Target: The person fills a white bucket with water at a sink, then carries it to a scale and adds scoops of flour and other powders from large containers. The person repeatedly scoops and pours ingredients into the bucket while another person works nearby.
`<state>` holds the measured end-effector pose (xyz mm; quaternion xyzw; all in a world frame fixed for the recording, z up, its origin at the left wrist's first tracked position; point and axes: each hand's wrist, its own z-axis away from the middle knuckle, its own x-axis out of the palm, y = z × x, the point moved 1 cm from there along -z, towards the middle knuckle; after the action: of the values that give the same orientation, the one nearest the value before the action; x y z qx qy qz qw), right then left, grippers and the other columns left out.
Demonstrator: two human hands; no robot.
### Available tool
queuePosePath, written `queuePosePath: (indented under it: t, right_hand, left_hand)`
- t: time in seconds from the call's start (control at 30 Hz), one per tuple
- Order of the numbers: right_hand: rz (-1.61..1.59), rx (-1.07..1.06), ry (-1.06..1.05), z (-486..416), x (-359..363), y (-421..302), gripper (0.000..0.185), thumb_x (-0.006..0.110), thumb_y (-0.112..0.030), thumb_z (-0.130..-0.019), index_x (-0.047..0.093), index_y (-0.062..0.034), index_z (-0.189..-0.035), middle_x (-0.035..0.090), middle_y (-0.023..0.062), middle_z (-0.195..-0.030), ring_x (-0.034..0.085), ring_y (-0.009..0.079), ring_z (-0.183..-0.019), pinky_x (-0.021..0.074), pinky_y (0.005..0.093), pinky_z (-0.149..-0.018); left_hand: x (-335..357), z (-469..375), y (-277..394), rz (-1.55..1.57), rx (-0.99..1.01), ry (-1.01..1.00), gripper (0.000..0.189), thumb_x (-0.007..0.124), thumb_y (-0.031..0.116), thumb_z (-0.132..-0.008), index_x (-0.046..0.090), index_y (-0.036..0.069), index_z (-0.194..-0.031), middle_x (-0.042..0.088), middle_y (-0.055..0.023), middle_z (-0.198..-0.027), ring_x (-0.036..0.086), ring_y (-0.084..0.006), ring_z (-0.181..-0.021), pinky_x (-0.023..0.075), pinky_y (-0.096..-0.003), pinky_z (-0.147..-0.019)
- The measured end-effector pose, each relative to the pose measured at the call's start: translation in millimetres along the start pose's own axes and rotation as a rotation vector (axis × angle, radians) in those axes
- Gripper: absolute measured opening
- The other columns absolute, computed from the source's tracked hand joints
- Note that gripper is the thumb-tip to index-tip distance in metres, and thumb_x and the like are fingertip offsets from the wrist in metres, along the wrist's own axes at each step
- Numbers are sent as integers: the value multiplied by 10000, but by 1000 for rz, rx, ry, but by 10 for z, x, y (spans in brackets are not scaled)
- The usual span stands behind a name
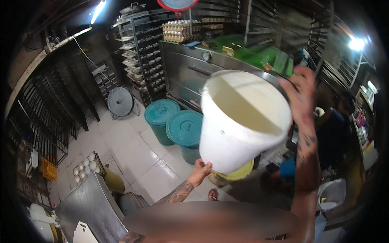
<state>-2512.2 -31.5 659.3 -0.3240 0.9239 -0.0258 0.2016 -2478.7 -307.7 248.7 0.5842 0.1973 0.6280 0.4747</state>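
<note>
A large white plastic bucket (226, 145) is held up in front of me, tilted so that its mouth faces up and to the right. Its pale inside wall is half in shadow, and no contents can be made out. My left hand (200, 172) grips the bucket's bottom edge, thumb on the near side. Blurred and raised beside the rim, my right hand (301, 94) has its fingers apart and bent, with nothing visible in it. Below the bucket, a yellow round lid or container (240, 173) shows in part.
Two green lidded bins (162, 112) stand on the tiled floor before a steel oven (182, 70). Egg trays (177, 30) are stacked on top. A steel table (88, 206) is at lower left, a floor fan (120, 101) farther off. Another person (331, 133) is at right.
</note>
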Motion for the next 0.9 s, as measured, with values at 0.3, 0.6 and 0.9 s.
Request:
queuePosePath:
  t: [0.3,0.6,0.9]
  right_hand:
    - [-482,119,-110,-1889,3490,845,548,865,-301,-808,532,-23,-1143,664,87,-784,646,157,-737,503,295,-671]
    - [-578,206,-114,-2732,4798,1273,546,863,-279,-830,523,-9,-1161,683,79,-860,632,134,-770,511,280,-675]
    - [-424,362,181,-1141,4207,2083,562,722,-275,-936,477,-48,-1388,571,73,-1177,542,178,-1069,447,325,-936]
  left_hand:
    - [-991,-1506,1936,11,157,364,590,687,514,-949,390,93,-1236,488,-53,-1261,524,-182,-1113,509,-455,-941]
    - [-1462,-2229,2908,-11,95,357,694,670,484,-974,330,32,-1376,458,-113,-1369,502,-200,-1226,497,-464,-995]
    - [-2795,-2810,2905,-232,5,-112,778,747,336,-945,332,-11,-1504,501,-178,-1349,538,-223,-1213,520,-333,-969]
